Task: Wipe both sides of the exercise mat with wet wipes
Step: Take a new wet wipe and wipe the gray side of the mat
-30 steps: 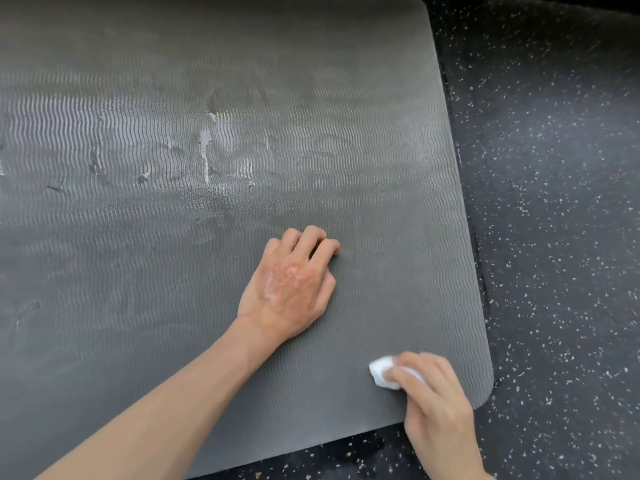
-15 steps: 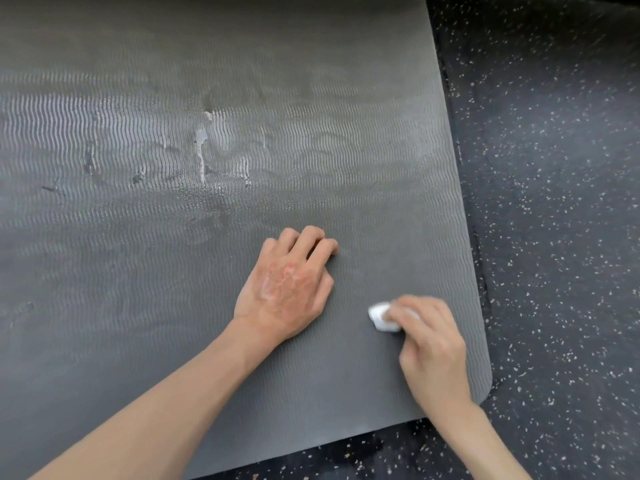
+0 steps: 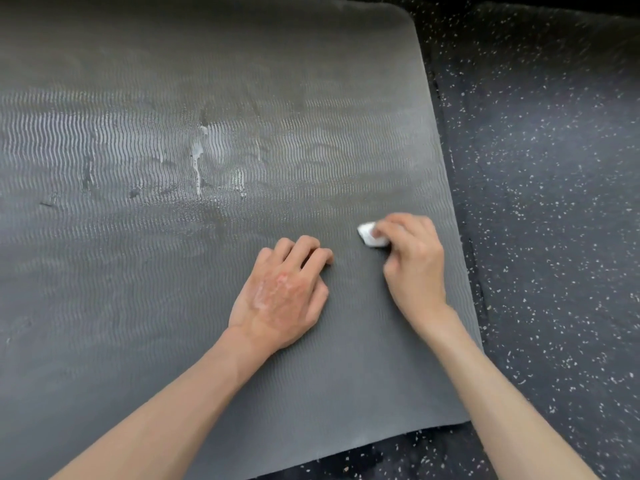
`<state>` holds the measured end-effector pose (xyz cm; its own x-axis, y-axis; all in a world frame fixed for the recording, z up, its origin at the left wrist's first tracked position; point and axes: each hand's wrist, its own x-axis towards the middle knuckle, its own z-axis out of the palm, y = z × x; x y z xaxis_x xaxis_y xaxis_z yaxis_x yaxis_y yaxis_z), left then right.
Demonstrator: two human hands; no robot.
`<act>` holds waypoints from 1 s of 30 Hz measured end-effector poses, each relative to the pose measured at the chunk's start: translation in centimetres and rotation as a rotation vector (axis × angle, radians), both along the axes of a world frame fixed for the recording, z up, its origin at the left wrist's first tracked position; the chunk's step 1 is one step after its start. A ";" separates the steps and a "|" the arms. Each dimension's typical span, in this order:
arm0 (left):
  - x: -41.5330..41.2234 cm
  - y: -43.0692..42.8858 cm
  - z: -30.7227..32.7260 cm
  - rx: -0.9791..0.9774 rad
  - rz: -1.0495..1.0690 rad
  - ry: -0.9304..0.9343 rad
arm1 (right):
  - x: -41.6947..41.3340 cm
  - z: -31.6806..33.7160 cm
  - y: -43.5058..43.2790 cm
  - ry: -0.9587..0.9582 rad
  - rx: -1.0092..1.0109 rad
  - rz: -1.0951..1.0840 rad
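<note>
Grey ribbed mat (image 3: 173, 306) flat on the dark speckled floor (image 3: 554, 237), filling most of the view. Left hand (image 3: 282, 296) palm-down on the mat near its right edge, fingers loosely bent, tips touching the surface, holding nothing. Right hand (image 3: 412, 261) just beside it, nearer that edge, fingers curled round a small white wipe (image 3: 370, 235) pressed to the mat. Wet streaks (image 3: 199, 164) shining toward the mat's middle, apart from both hands

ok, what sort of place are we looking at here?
Probably a gym or workout room: black speckled rubber flooring, a grey ribbed exercise mat spread on it, and the right hand holding a wet wipe against the mat.
</note>
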<state>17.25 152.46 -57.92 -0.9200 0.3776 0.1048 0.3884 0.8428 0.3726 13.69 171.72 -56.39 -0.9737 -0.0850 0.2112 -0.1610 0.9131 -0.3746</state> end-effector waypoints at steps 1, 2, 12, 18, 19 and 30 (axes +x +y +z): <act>-0.1 0.0 0.0 0.014 -0.004 -0.007 | -1.0 -0.1 -0.1 -0.004 -0.010 -0.001; -0.3 -0.2 0.0 0.034 -0.006 -0.012 | -0.9 0.0 -0.1 0.001 -0.018 0.005; -13.3 0.6 -0.3 0.026 -0.057 0.126 | -5.3 -0.7 -0.5 0.040 -0.024 -0.015; -15.4 0.4 -1.0 0.066 0.036 0.128 | -3.0 -0.7 0.0 0.044 -0.061 0.026; -15.4 0.5 -0.9 0.069 0.033 0.117 | -4.2 -0.6 -0.1 0.040 -0.063 0.019; -15.6 0.9 -0.4 0.030 0.080 0.044 | -8.7 -0.3 -0.6 0.038 -0.092 0.046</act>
<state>1.67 153.31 -58.37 -0.9413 0.2991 0.1561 0.3368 0.8605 0.3823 4.97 171.10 -56.70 -0.9605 -0.1083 0.2564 -0.2176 0.8664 -0.4495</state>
